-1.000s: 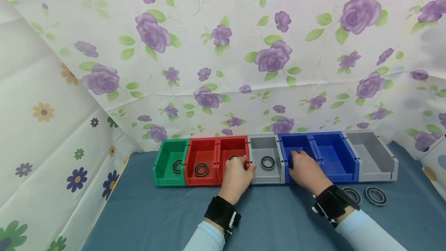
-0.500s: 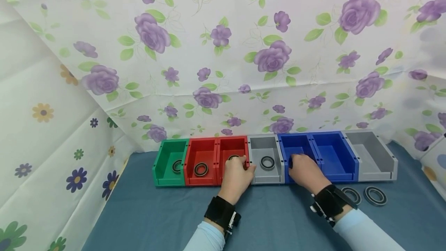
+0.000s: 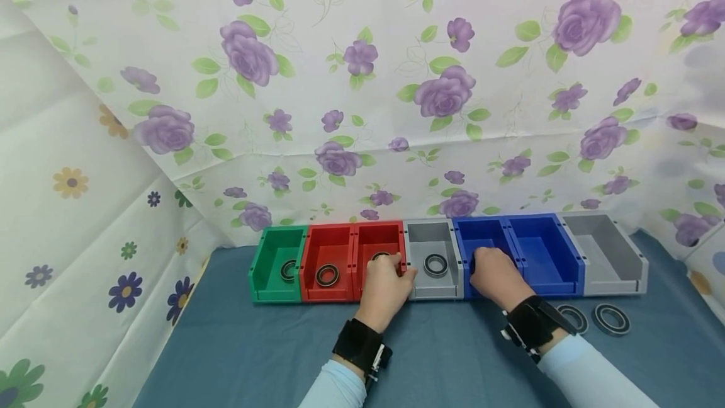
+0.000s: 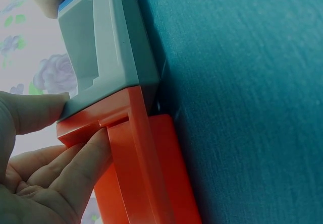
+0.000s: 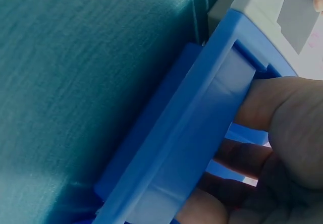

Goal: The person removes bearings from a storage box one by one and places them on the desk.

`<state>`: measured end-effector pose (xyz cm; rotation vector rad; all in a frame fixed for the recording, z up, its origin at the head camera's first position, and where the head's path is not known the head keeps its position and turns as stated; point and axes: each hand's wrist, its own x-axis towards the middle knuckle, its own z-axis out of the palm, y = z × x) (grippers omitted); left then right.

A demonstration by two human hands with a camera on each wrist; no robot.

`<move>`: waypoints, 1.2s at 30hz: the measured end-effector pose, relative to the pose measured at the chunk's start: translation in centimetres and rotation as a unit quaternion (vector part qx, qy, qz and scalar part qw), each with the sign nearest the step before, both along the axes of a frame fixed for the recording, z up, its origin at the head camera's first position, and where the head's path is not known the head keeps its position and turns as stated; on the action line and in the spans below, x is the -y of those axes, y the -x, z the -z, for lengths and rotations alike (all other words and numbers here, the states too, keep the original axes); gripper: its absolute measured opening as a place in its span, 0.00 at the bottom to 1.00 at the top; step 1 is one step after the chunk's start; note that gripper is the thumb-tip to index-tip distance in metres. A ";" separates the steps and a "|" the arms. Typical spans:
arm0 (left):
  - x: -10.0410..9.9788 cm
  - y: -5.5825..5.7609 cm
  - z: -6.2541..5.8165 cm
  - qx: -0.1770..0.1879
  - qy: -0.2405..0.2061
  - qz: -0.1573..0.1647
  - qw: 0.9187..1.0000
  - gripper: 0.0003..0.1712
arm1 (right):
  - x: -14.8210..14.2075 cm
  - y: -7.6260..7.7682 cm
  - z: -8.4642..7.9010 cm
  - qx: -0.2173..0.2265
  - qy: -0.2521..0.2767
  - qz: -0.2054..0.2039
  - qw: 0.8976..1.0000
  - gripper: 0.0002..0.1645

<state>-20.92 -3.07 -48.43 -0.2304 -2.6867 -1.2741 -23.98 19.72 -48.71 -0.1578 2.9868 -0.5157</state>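
Note:
In the head view, my left hand grips the side wall where the red bin meets the grey bin. Its thumb lies on the grey side and its fingers reach into the red one. My right hand is inside the left blue bin, its fingers behind the front wall in the right wrist view. A dark edge at its fingertips looks like a bearing, mostly hidden. Other bearings lie in the green bin, the left red bin, the right red bin and the grey bin.
Two loose bearings, one partly behind the right wrist and one farther right, lie on the blue cloth. The right blue bin and the end grey bin finish the row, before a floral curtain.
My right hand's fingers have drawn in slightly within the left blue bin, and its wrist has shifted a little left. The left hand holds still on the bin wall.

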 end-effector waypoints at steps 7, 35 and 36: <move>0.1 0.1 0.1 -0.005 0.004 0.002 1.000 0.23 | 0.1 -0.1 0.1 -0.015 0.006 -0.005 1.000 0.06; 0.0 0.1 0.1 -0.002 0.002 0.005 1.000 0.21 | -2.5 -3.1 -3.3 -0.272 0.073 -0.015 0.959 0.31; 0.0 0.1 0.1 -0.002 0.002 0.005 1.000 0.21 | -2.5 -3.3 -3.6 -0.285 0.079 -0.018 0.955 0.31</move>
